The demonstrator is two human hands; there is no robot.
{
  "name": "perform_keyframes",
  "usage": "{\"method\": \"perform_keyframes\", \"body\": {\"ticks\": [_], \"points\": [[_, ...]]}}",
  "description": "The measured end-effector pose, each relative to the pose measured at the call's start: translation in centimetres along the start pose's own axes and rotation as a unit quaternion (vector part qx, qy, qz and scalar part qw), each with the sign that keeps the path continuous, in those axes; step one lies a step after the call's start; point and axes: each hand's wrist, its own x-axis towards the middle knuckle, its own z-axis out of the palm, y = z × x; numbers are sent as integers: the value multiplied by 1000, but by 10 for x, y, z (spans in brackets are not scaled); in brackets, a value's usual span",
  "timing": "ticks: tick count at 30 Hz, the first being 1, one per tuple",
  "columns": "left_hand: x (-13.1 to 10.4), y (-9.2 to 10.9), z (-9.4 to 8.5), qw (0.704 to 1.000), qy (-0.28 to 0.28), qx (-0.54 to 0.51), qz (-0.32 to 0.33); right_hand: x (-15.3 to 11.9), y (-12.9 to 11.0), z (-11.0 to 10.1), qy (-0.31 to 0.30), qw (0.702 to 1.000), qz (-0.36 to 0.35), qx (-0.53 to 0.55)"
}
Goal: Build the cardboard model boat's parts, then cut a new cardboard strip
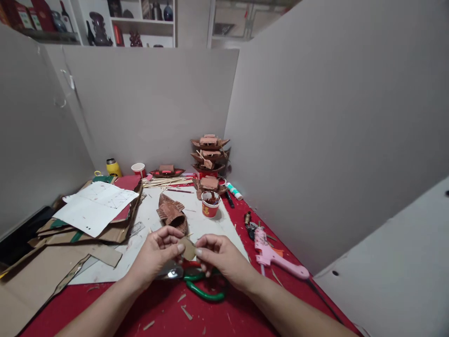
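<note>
Between my two hands is a small rounded piece of cardboard (189,249). My left hand (163,249) pinches its left edge between thumb and fingers. On the other side, my right hand (216,255) grips the right edge with thumb and forefinger. Just beyond the hands sits a brown model boat (171,211) with a curved roof, on a white sheet (140,252). Below the hands lie scissors (206,294) with green handles, partly hidden by my right hand.
A pink glue gun (277,260) lies at the right on the red cloth (168,311). A paper cup (210,206) with dark contents stands ahead, before stacked model boats (209,154). Cardboard sheets (66,267) and a paper drawing (100,206) pile up left. Grey partitions (150,103) enclose the table.
</note>
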Motion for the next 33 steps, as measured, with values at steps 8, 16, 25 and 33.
{"method": "perform_keyframes", "body": {"ticks": [8, 16, 25, 33], "points": [[-5, 2, 0, 999, 20, 16, -27, 0, 6, 0, -36, 999, 18, -36], [-2, -11, -6, 997, -26, -64, -45, -2, 1, 3, -48, 997, -22, -58], [-2, -12, -9, 994, -82, -28, -69, -10, 1, 4, -42, 998, -4, -38], [8, -26, -11, 990, -85, -42, -101, -4, 5, 3, -3, 999, 32, -17]]}}
